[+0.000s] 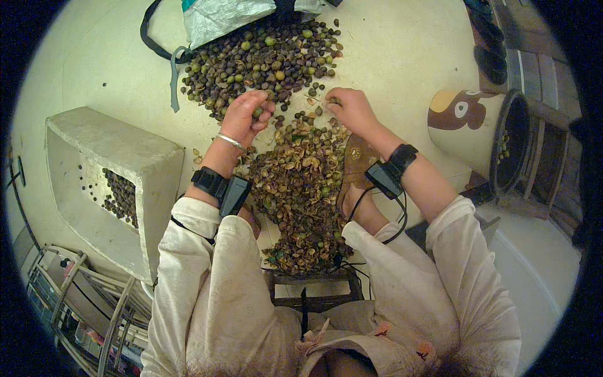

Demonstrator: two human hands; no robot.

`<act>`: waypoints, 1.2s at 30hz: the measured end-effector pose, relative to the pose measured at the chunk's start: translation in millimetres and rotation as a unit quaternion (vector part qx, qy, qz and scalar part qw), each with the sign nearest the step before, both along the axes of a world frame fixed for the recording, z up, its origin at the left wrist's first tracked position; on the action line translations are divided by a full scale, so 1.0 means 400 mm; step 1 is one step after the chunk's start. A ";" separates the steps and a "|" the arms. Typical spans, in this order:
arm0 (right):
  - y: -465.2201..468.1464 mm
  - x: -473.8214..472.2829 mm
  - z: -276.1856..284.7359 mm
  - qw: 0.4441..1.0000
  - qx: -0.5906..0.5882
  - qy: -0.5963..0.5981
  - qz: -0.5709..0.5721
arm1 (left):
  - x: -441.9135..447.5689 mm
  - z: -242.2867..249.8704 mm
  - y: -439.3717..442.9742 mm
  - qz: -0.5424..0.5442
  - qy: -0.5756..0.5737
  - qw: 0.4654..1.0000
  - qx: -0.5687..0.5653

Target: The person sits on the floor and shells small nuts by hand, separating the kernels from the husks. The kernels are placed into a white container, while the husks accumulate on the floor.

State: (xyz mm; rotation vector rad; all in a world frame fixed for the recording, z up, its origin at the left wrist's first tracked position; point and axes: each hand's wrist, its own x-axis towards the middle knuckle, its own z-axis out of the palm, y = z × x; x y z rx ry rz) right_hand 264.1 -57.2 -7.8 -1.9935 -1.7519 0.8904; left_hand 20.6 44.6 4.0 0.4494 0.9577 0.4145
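My left hand (247, 112) curls around a few small round nuts; a green one (257, 112) shows between the fingers. Across from it, my right hand (351, 108) pinches a small round nut (334, 101), partly covered by the fingertips. Beyond both hands spreads a heap of dark and green round nuts (264, 63), some with cracked husks. Below the hands, between my feet, lies a long pile of brown, split husks (301, 174) with a few green pieces in it.
A silvery woven sack (226, 21) lies behind the heap. On the left, a pale foam box (115, 141) holds dark shelled nuts (121, 195). At right is a printed bucket (452, 118) with green nuts inside (504, 143). My brown shoe (358, 160) borders the husks. Slatted chairs (89, 292) stand lower left.
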 end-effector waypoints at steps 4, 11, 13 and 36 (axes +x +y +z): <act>-0.021 -0.003 0.000 0.997 0.070 0.004 0.044 | -0.003 -0.006 -0.015 -0.013 -0.032 0.999 -0.018; -0.007 -0.059 -0.009 0.998 -0.036 0.040 0.042 | 0.022 0.025 -0.044 0.029 -0.068 0.997 -0.031; -0.016 -0.067 0.011 0.886 -0.235 0.329 -0.226 | 0.041 0.045 -0.048 0.030 -0.033 0.999 -0.010; -0.129 0.417 0.570 0.905 0.126 0.215 -0.344 | 0.089 0.005 -0.023 -0.169 0.271 0.619 0.718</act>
